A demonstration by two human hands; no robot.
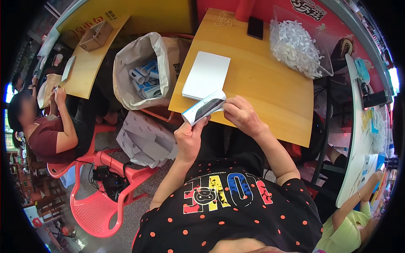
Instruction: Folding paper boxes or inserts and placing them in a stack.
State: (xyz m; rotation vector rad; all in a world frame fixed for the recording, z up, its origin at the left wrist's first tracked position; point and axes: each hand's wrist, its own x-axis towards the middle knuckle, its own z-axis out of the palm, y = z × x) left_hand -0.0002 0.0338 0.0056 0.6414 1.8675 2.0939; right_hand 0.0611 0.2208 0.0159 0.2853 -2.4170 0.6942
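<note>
Over the near edge of the wooden table, both my hands hold a printed sheet (203, 109), white with blue and dark areas, curled into a loose roll. My left hand (190, 137) grips its lower left end between thumb and fingers. At its right end, the fingers of my right hand (244, 114) pinch the edge; the fingertips are partly hidden. Just beyond the roll lies a stack of white sheets (206, 74) on the table.
The wooden table (270, 90) carries a dark phone (255, 28) and a clear bin (327, 69) of white plastic pieces. Left of it stands a white sack (120, 80) with several rolled sheets (147, 78). A red chair (99, 206) holds cables. Co-workers sit left (46, 130) and lower right (348, 230).
</note>
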